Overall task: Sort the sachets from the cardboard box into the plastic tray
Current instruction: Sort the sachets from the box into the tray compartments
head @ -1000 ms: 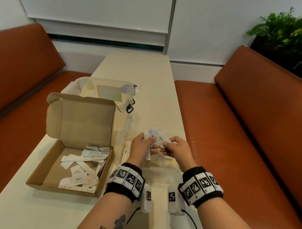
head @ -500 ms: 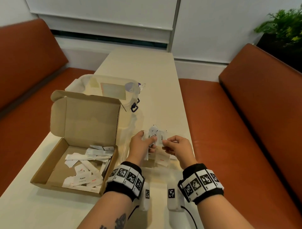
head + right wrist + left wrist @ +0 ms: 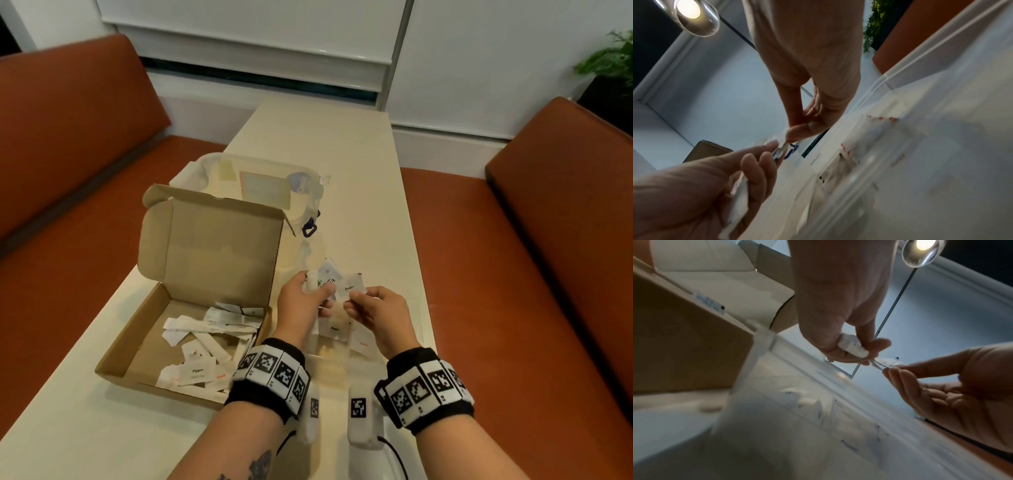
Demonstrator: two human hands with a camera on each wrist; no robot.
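Sorting is judged to be mid-way. In the head view, the open brown cardboard box (image 3: 191, 308) is seen on the long cream table (image 3: 342, 154), with many white paper sachets (image 3: 205, 346) still lying loose on its floor. The clear plastic tray (image 3: 423, 329) is seen just right of the box, largely hidden under both hands; a few sachets, one marked "Pepper" and one with red print, are made out inside it. A small bundle of white sachets (image 3: 325, 279) is gripped in the left hand (image 3: 301, 305), fingers curled round it. A single square white sachet printed "Pepper" (image 3: 352, 287) is pinched by the right hand (image 3: 380, 315) just beside the bundle. A translucent lidded plastic container (image 3: 260, 185) is noted behind the box.

In the left wrist view, the left hand (image 3: 838, 305) is confirmed closed round a crumpled white packet (image 3: 853, 347), while the edge of the flat sachet is nipped by the right fingertips (image 3: 898, 374). The tray wall (image 3: 818, 374) is seen below, blurred.

In the right wrist view, the right thumb and forefinger are seen pinching that sachet (image 3: 781, 146), with the tray's compartments (image 3: 879, 146) beneath; which compartment lies directly under cannot be told.

The step in hand is judged to be drawing one sachet from the bundle. The next move calls for reading the label and releasing it over the matching compartment.
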